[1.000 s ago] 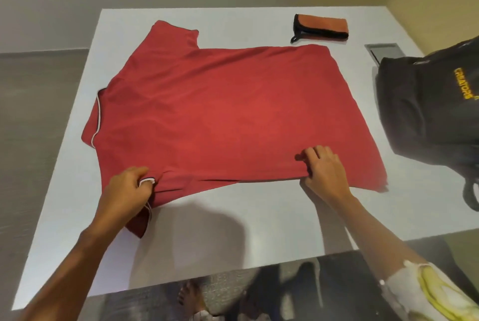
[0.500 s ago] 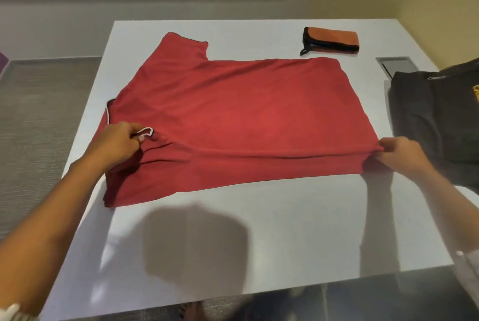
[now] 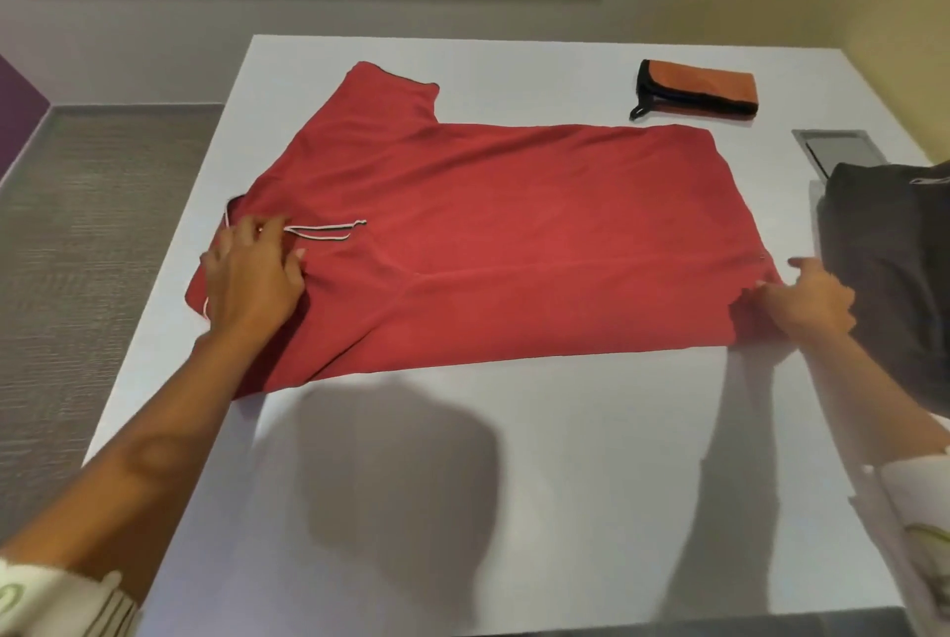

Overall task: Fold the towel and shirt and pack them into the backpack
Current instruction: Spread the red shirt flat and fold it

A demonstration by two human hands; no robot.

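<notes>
The white surface (image 3: 514,482) carries everything. The red shirt (image 3: 514,235) lies spread across its middle, with the near side folded over so that a sleeve's white-trimmed edge rests on top. The dark backpack (image 3: 889,266) sits at the right edge, just beside the shirt's hem. The folded orange towel (image 3: 699,86) lies apart, beyond the shirt. The left hand (image 3: 252,276) rests on the shirt near the collar with its fingers spread loosely. The right hand (image 3: 807,302) touches the hem corner; whether it pinches the cloth cannot be told.
</notes>
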